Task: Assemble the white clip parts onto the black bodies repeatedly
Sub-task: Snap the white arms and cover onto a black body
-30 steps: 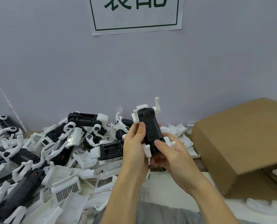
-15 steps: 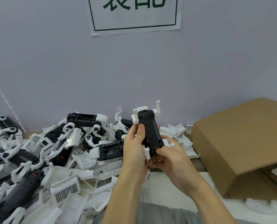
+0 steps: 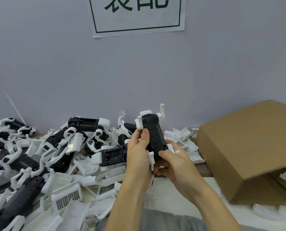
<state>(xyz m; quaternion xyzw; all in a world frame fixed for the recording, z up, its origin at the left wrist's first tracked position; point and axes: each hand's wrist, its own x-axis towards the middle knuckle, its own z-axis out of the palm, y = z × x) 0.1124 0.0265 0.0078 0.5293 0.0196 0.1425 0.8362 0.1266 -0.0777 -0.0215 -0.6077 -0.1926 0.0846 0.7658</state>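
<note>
I hold one black body upright in front of me, above the table's middle. White clip parts sit on its top corners, and another white clip sticks out near its lower left. My left hand grips the body's left side, thumb on its face. My right hand curls around the lower end, thumb pressing on the bottom of the face.
A large heap of loose white clips and black bodies covers the table's left half up to the wall. A brown cardboard box lies on its side at the right, with white parts beside it.
The black body stays in both hands and has shifted only slightly. My right thumb slid from the body's side onto its lower face.
</note>
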